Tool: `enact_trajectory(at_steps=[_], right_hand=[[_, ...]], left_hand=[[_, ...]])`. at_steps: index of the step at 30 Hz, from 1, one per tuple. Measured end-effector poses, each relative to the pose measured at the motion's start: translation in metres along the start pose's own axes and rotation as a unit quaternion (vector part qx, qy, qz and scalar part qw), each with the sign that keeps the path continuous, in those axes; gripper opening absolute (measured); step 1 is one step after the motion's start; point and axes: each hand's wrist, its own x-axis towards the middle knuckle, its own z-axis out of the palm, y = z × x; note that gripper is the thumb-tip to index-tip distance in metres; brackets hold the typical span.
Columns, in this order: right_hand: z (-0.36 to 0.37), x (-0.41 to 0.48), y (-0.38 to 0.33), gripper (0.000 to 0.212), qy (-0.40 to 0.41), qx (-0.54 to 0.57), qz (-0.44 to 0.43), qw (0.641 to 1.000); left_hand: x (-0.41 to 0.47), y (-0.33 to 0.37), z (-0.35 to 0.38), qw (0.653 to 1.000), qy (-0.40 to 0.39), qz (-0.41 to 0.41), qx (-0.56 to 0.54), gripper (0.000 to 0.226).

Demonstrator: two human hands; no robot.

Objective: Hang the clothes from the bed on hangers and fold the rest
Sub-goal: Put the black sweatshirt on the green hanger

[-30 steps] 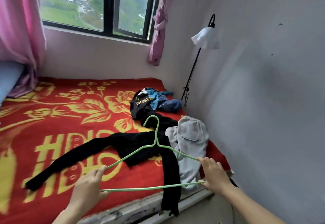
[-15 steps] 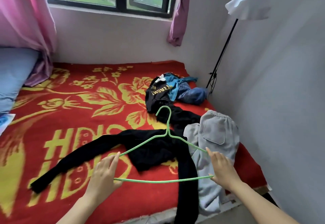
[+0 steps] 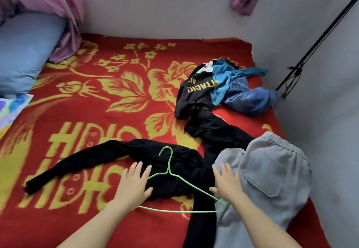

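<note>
Hanging step: hanger [image 3: 168, 172] lies on the black top [image 3: 174, 187] on the bed [image 3: 97, 102], left hand [image 3: 134, 185] and right hand [image 3: 226, 184] flat over its arms (fingers spread, gripping nothing); next, probably, thread hanger into the top's neck.

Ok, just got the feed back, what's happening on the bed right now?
A green hanger lies on a black long-sleeved top on the bed. The left hand and right hand rest open over it, fingers straight, gripping nothing. Grey sweatpants lie beside it; nothing is hung yet.
</note>
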Motion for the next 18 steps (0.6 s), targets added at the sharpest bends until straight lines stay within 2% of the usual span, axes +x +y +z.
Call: enact_trajectory(at_steps=[7, 12, 18], right_hand=[[-0.042, 0.103, -0.012, 0.07, 0.047, 0.007, -0.048, 0.998], [-0.061, 0.172, -0.019, 0.068, 0.065, -0.008, -0.089, 0.994], [-0.094, 0.265, -0.025, 0.07, 0.095, 0.007, -0.053, 0.994]], left_hand=[[0.067, 0.011, -0.013, 0.999, -0.027, -0.035, -0.023, 0.082], [0.116, -0.019, 0.008, 0.986, -0.077, -0.139, -0.048, 0.069], [0.166, -0.069, 0.017, 0.975, -0.058, -0.204, -0.064, 0.065]])
